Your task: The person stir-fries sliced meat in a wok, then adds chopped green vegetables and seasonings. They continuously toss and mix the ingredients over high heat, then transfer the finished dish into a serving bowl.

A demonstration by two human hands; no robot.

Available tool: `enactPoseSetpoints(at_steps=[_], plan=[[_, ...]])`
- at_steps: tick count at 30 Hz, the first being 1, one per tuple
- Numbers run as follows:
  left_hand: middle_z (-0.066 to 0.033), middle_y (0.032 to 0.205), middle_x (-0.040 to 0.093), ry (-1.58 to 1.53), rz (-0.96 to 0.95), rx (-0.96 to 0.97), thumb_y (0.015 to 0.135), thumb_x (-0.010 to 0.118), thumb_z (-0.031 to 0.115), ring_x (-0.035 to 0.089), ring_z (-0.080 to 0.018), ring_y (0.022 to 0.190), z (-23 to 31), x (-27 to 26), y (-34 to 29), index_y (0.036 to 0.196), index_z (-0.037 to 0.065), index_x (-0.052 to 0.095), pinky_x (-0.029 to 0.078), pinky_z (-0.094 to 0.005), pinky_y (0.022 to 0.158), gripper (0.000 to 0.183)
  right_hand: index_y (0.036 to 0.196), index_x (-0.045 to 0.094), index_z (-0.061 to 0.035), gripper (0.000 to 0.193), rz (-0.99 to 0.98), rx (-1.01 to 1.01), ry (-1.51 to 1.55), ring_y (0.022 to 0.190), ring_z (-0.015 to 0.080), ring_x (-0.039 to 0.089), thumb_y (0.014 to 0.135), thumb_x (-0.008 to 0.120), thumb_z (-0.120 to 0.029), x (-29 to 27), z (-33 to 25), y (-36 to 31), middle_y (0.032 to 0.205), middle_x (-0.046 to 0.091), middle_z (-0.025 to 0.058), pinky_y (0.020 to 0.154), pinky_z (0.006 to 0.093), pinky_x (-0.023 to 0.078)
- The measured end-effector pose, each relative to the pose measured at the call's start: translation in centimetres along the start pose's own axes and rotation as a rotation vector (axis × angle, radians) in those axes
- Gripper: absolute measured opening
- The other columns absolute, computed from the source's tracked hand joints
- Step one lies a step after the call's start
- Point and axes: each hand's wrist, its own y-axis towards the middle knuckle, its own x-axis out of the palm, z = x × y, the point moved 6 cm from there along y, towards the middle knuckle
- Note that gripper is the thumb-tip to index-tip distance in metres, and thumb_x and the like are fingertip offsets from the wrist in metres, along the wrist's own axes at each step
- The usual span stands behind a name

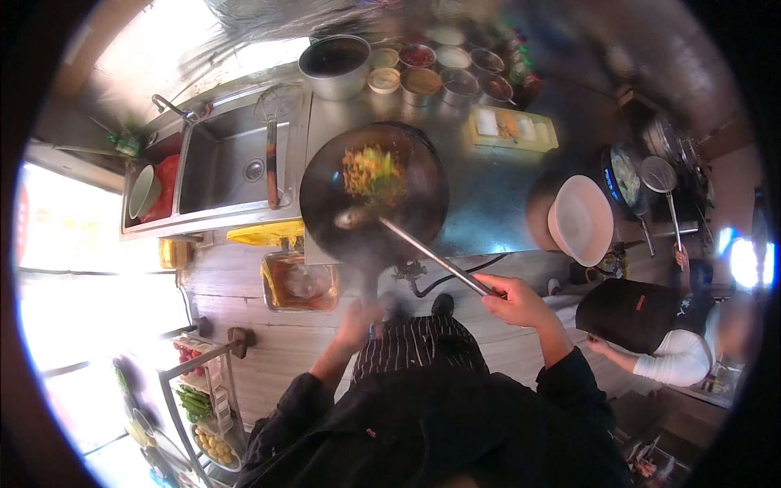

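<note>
A dark round wok (325, 175) stands at the counter's front, with chopped green, orange and yellow food (374, 171) gathered in its far half. My left hand (358, 323) is closed at the near end of the wok's handle (368, 281); hand and handle are smeared by motion. Wrapped round a long metal ladle (439, 259), my right hand (517, 302) is to the right of the wok. The ladle's bowl rests inside the wok, just nearer to me than the food. A little steam or blur hangs over the wok's near rim.
Left of the wok is a steel sink (220, 167) with a wooden-handled strainer (272, 163) across it. Behind stand a big pot (333, 69) and several seasoning bowls (419, 81). A pale bowl (582, 220) sits at the right edge. Another person (651, 333) works at far right.
</note>
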Motion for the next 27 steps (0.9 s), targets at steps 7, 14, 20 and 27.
enactPoseSetpoints(at_steps=[7,14,20,27], plan=[[-0.0058,0.070,0.058,-0.301,0.064,-0.060,0.097,0.065,0.018,0.058,-0.0176,0.055,2.4,1.1,6.5,0.085,0.006,0.059,0.045,-0.0341,0.049,0.017,0.151,0.054,-0.0112,0.055,0.160,-0.017,0.065,0.062,0.0115,0.056,0.098,0.065,-0.014,-1.2,-0.3,3.9,0.079,0.065,0.0029,0.058,0.0292,0.046],[-0.0044,0.068,0.058,-0.112,-0.006,-0.200,0.095,0.067,0.016,0.057,-0.0143,0.054,-1.1,0.0,-3.0,0.096,0.003,0.057,0.048,-0.0295,0.049,0.017,0.150,0.056,-0.0084,0.052,0.243,-0.171,-0.037,0.072,0.0139,0.062,0.098,0.065,-0.012,1.3,-0.2,-1.3,0.091,0.072,0.0050,0.066,0.0307,0.050],[-0.0034,0.069,0.058,-0.328,0.078,-0.092,0.097,0.065,0.018,0.057,-0.0143,0.055,4.4,0.3,5.0,0.096,0.005,0.056,0.046,-0.0308,0.048,0.016,0.148,0.057,-0.0102,0.052,0.002,0.065,0.169,0.071,0.0103,0.061,0.097,0.065,-0.012,1.4,0.2,1.2,0.084,0.066,0.0027,0.065,0.0273,0.051],[-0.0041,0.068,0.057,-0.138,0.040,0.051,0.096,0.069,0.017,0.059,-0.0159,0.054,0.2,1.7,2.7,0.097,0.005,0.056,0.049,-0.0316,0.050,0.018,0.145,0.058,-0.0071,0.051,0.520,-0.417,-0.321,0.090,0.0432,0.071,0.095,0.068,-0.019,2.6,-1.2,6.3,0.105,0.071,0.0272,0.078,0.0453,0.056]])
